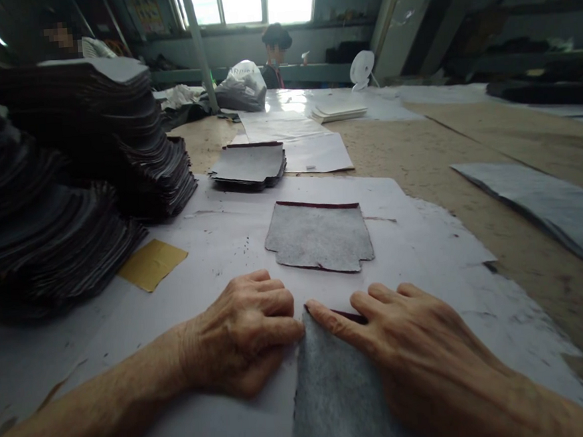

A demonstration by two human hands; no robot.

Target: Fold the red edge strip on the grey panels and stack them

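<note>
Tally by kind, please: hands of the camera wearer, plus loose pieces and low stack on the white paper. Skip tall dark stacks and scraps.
Hands (left hand, right hand): 2
Loose grey pieces (notched piece, pressed piece): 2
Yellow piece: 1
Low grey stack: 1
Total: 6

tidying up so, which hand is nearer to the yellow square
Left: the left hand is right of the yellow square; the right hand lies farther right, on the gray piece.
</note>
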